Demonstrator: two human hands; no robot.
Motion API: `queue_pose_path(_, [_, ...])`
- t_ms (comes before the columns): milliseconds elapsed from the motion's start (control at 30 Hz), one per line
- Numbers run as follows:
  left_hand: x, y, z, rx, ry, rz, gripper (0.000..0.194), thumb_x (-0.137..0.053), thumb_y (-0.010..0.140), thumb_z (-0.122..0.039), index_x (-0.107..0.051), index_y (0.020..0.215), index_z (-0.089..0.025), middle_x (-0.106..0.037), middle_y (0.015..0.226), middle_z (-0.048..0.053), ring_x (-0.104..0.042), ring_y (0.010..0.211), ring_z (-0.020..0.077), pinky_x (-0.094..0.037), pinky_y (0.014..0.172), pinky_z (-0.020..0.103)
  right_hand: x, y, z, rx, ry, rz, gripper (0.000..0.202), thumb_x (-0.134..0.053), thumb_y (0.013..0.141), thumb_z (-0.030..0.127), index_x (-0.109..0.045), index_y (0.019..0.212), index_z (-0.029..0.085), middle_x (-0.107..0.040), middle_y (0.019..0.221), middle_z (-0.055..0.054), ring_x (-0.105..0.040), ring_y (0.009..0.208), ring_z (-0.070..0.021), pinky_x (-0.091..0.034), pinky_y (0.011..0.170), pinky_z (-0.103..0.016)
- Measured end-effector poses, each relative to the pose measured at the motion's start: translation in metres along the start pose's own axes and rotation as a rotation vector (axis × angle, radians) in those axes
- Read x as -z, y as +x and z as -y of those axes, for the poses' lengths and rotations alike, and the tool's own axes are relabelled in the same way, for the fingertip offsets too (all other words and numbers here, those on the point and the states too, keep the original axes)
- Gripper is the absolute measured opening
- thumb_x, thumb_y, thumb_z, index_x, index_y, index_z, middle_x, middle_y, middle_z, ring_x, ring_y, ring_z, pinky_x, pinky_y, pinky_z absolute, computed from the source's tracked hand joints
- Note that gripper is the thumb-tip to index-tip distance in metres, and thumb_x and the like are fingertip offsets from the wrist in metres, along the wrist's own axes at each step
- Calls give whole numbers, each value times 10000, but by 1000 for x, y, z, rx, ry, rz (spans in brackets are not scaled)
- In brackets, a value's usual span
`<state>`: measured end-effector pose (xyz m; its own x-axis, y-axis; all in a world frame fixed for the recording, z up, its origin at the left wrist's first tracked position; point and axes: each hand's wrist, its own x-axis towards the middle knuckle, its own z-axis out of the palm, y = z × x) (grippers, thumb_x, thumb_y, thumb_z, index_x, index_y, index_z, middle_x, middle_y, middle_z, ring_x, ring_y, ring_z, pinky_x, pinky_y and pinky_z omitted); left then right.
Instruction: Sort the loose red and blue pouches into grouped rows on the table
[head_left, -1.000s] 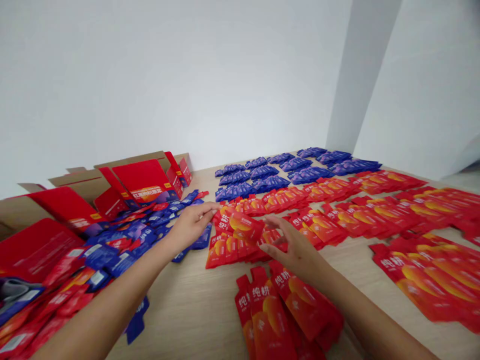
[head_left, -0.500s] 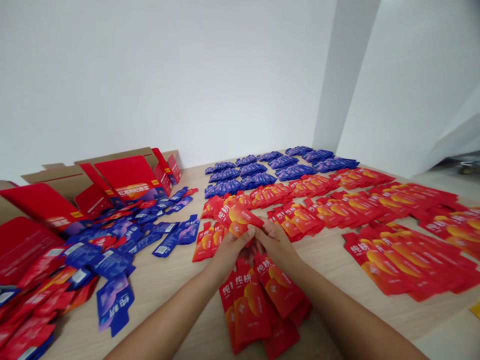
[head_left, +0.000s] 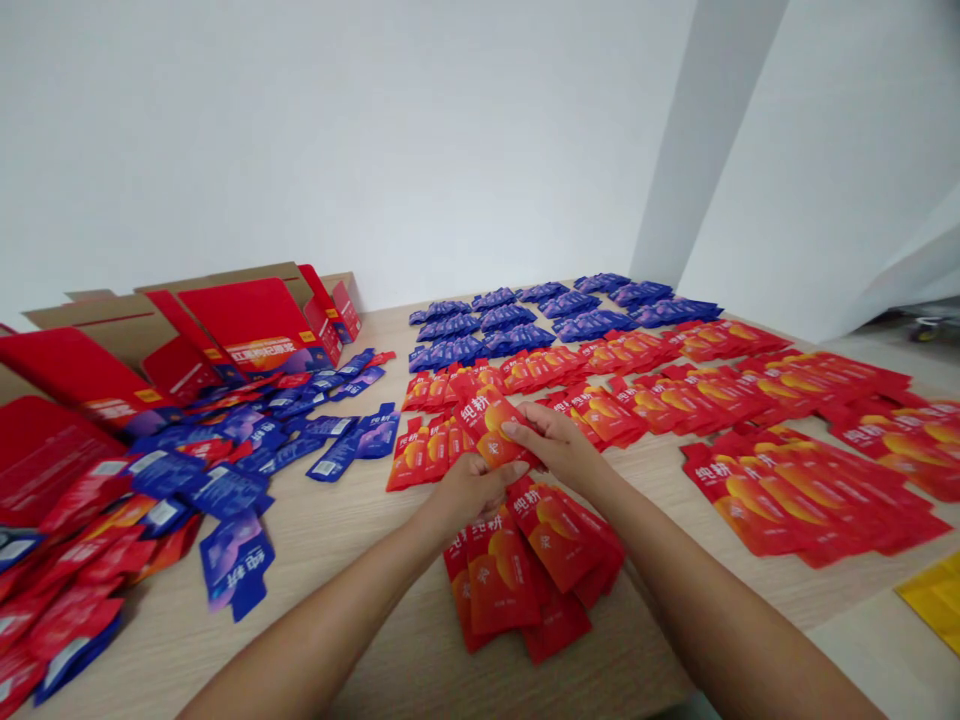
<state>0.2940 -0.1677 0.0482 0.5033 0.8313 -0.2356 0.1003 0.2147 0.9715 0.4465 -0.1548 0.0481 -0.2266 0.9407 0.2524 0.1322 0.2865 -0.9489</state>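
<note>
My right hand (head_left: 559,440) grips a red pouch (head_left: 484,410) with orange fruit and white lettering, its thumb on the front face. The pouch is tilted, held above the table. Closed at the pouch's lower edge is my left hand (head_left: 474,495); its fingertips are partly hidden. Whether more pouches lie behind the front one, I cannot tell. Just below my hands a loose pile of red pouches (head_left: 502,580) rests on the table. Beyond them, a row of red pouches (head_left: 427,450) lies overlapping.
Fanned red pouches (head_left: 795,490) cover the right side, with blue pouches (head_left: 517,340) in groups behind. At left, mixed pouches (head_left: 225,490) lie heaped before opened red cartons (head_left: 240,320). A yellow item (head_left: 934,600) shows at the right edge. A white wall (head_left: 450,150) stands behind.
The view has shifted slightly, so the table shows a little higher. My hands have moved apart somewhat, the left now lower than the right. The held pouch is turned more upright.
</note>
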Motion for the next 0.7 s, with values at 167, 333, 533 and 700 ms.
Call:
queue_pose_path(167, [29, -28, 5, 101, 187, -89, 528, -534, 684, -693, -473, 537, -190, -441, 410, -60, -333, 335, 57, -200, 360, 209, 19, -7, 14, -231, -57, 38, 255, -532, 796, 441, -556, 738, 194, -466, 519, 66, -380, 425, -95, -290, 415, -219])
queue_pose_path(333, [50, -72, 27, 238, -34, -270, 387, -773, 573, -444, -571, 755, -169, -658, 780, 30, -622, 727, 164, -477, 595, 257, 33, -47, 10, -342, -211, 59, 252, -494, 811, 397, -601, 742, 179, -658, 737, -37, -592, 659, -184, -456, 600, -294])
queue_pose_path(533, [35, -96, 30, 316, -361, -406, 344, -767, 635, -193, -573, 918, -160, -687, 1000, 108, -620, 1025, 252, -521, 770, 348, 12, -97, -21, -250, -728, -66, 306, -535, 822, 374, -634, 976, 129, -643, 1045, -154, -560, 1030, -292, -411, 908, -413])
queue_pose_path(700, [24, -81, 28, 302, -358, -226, 166, -706, 713, -208, -636, 822, -105, -718, 819, 103, -677, 764, 202, -519, 682, 297, -7, -110, -20, -204, -812, -106, 513, -601, 808, 380, -535, 1252, 132, -589, 1206, -161, -503, 1128, -315, -388, 959, -440])
